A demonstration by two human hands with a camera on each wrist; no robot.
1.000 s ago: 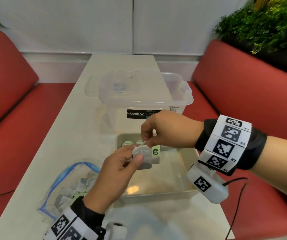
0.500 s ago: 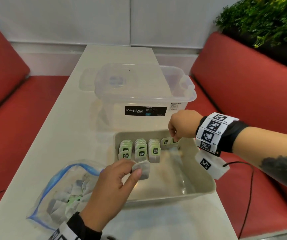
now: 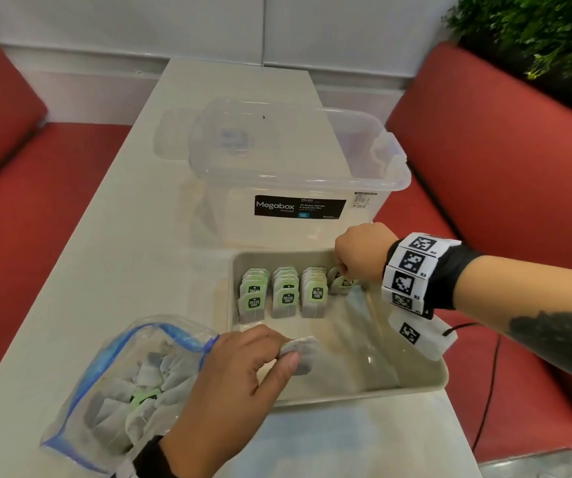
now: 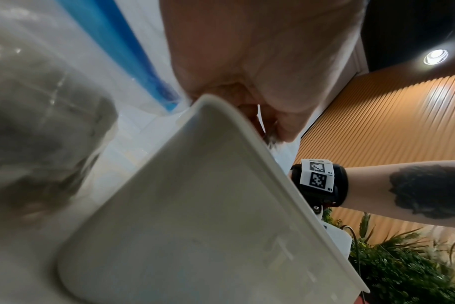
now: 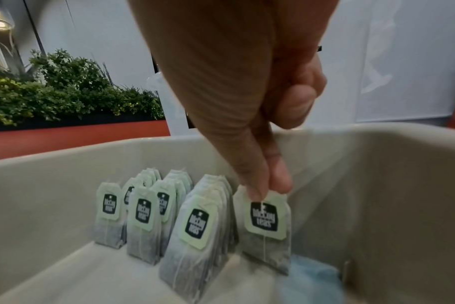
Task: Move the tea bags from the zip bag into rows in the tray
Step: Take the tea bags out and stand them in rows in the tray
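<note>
A grey tray (image 3: 429,381) sits on the white table, with three rows of upright tea bags (image 3: 284,294) at its far left. At the tray's far wall my right hand (image 3: 344,270) pinches the top of a tea bag (image 5: 266,228) standing to the right of those rows, seen close in the right wrist view. My left hand (image 3: 286,350) hovers over the tray's near left corner and pinches another tea bag (image 3: 303,353) between thumb and fingers. The clear zip bag (image 3: 119,384) with a blue seal lies open at the near left, holding several tea bags.
A clear Megabox storage box (image 3: 294,174) stands just behind the tray. Red bench seats (image 3: 505,188) flank the table on both sides. Green plants (image 3: 532,32) fill the far right corner. A black cable (image 3: 484,384) runs from my right wrist.
My right hand has carried a tea bag away from my left hand to the tray's far wall and lowered it beside the rows. My left hand sank a little with its bag.
</note>
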